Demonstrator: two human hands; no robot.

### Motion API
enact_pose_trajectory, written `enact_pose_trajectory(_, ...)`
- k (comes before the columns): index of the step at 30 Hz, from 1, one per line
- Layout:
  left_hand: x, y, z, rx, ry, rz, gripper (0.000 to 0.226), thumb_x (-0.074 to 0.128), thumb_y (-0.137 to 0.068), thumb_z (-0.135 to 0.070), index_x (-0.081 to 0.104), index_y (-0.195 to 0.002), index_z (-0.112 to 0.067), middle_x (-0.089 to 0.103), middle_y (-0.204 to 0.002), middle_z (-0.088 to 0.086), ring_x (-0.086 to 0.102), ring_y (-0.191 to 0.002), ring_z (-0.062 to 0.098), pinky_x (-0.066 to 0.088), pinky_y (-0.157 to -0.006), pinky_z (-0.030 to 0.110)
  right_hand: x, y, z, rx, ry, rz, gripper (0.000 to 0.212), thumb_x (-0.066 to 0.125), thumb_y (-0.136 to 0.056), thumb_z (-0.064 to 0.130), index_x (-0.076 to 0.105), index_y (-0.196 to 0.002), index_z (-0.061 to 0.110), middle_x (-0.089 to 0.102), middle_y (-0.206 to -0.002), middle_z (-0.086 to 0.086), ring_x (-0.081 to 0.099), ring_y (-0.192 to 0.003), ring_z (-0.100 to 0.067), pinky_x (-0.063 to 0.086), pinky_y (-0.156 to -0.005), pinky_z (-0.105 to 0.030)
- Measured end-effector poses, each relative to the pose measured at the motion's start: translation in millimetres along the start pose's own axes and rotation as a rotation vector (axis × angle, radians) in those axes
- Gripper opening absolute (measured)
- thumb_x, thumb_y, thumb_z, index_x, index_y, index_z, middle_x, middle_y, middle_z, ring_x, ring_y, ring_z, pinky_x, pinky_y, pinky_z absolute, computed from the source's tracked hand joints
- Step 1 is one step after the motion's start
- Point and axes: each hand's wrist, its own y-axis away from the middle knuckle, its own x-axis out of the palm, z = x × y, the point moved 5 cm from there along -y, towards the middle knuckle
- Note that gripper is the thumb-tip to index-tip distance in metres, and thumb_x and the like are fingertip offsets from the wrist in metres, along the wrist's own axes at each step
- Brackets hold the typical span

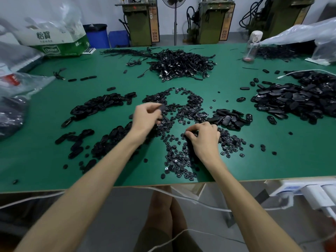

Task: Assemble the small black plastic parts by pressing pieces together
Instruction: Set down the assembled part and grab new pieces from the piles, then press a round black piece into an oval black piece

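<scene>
Small round black discs (pixel 177 157) lie scattered over the middle of the green table (pixel 45 179). Black oval shells (pixel 99 104) are heaped to the left, with more black shells (pixel 298 99) in a big pile at the right. My left hand (pixel 148 117), blurred, is lifted a little above the discs and pinches a black oval piece (pixel 162 107) between thumb and fingers. Lower and to the right, my right hand (pixel 204 137) rests on the disc pile with its fingers curled, pinching at a small disc (pixel 187 134).
A tangle of black cables (pixel 181 64) sits at the back centre. A green-and-white carton (pixel 54 42) and plastic bags (pixel 16 84) crowd the left side. A clear bottle (pixel 251 46) and another bag stand back right. White cables hang off the front edge.
</scene>
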Motion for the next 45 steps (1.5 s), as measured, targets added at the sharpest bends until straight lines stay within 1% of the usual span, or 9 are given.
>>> enact_pose_trajectory(6,51,44,2,-0.13,0.415,0.093,0.024,0.063,-0.098,0.003,0.067,-0.099,-0.021,0.074,-0.099,0.01,0.074,-0.079,0.01,0.06,-0.07,0.022,1,-2,-1,0.004,0.027,-0.007,0.019,0.064,-0.101,0.029,0.075,-0.107,0.015,0.063,-0.119,-0.006,0.043,-0.116,-0.028,0.027,-0.094,-0.037)
enact_pose_trajectory(10,58,49,9,-0.167,0.549,0.055,0.019,0.065,-0.098,0.003,0.067,-0.102,-0.016,0.073,-0.097,0.013,0.077,-0.083,0.019,0.061,-0.075,0.026,-7,0,-3,0.005,-0.219,-0.094,0.012,0.062,-0.103,0.024,0.07,-0.101,0.015,0.069,-0.104,-0.001,0.056,-0.107,-0.025,0.04,-0.098,-0.041)
enact_pose_trajectory(12,59,49,10,-0.118,0.533,0.063,0.022,0.063,-0.098,0.003,0.068,-0.11,-0.016,0.073,-0.097,0.015,0.076,-0.083,0.019,0.061,-0.076,0.027,-10,3,-3,-0.012,-0.363,-0.106,0.008,0.063,-0.102,0.022,0.068,-0.098,0.019,0.069,-0.092,0.009,0.062,-0.093,-0.012,0.048,-0.09,-0.034)
enact_pose_trajectory(14,58,50,10,-0.061,0.488,0.079,0.029,0.062,-0.099,0.003,0.069,-0.119,-0.017,0.071,-0.1,0.017,0.076,-0.084,0.02,0.061,-0.075,0.027,-13,5,-1,-0.056,-0.4,-0.107,0.007,0.064,-0.101,0.021,0.068,-0.096,0.024,0.067,-0.088,0.017,0.061,-0.086,0.004,0.045,-0.079,-0.015)
enact_pose_trajectory(16,57,50,10,-0.029,0.451,0.092,0.035,0.061,-0.098,0.006,0.07,-0.121,-0.018,0.069,-0.106,0.013,0.076,-0.088,0.021,0.061,-0.075,0.026,-14,6,1,-0.088,-0.435,-0.102,0.006,0.066,-0.1,0.021,0.069,-0.096,0.025,0.069,-0.088,0.017,0.062,-0.086,0.005,0.042,-0.075,-0.007)
enact_pose_trajectory(23,58,53,11,-0.008,0.395,0.095,0.04,0.062,-0.096,0.009,0.067,-0.127,-0.015,0.067,-0.105,0.005,0.078,-0.089,0.021,0.06,-0.073,0.023,-15,4,-1,-0.074,-0.56,-0.088,0.009,0.07,-0.098,0.024,0.076,-0.096,0.018,0.073,-0.08,0.008,0.059,-0.067,0.002,0.046,-0.07,-0.021)
enact_pose_trajectory(32,59,55,11,0.009,0.385,0.093,0.041,0.064,-0.093,0.008,0.071,-0.12,-0.022,0.073,-0.082,-0.005,0.078,-0.084,0.02,0.06,-0.07,0.024,-15,3,-4,-0.064,-0.58,-0.059,0.014,0.071,-0.095,0.011,0.078,-0.107,0.017,0.077,-0.098,0.006,0.07,-0.092,-0.008,0.057,-0.089,-0.03)
enact_pose_trajectory(40,60,53,14,0.007,0.369,0.084,0.036,0.062,-0.094,0.006,0.069,-0.112,-0.025,0.075,-0.095,0.006,0.076,-0.083,0.018,0.057,-0.068,0.023,-16,4,-5,-0.085,-0.649,-0.066,0.005,0.073,-0.095,0.018,0.078,-0.094,0.019,0.073,-0.082,0.008,0.06,-0.075,-0.004,0.051,-0.077,-0.027)
enact_pose_trajectory(45,60,54,13,0.009,0.377,0.102,0.04,0.062,-0.094,0.007,0.07,-0.104,-0.031,0.077,-0.094,0.002,0.075,-0.081,0.015,0.057,-0.067,0.022,-14,4,-5,-0.086,-0.646,-0.058,0.007,0.072,-0.097,0.024,0.078,-0.094,0.02,0.07,-0.073,0.01,0.056,-0.067,-0.005,0.049,-0.069,-0.031)
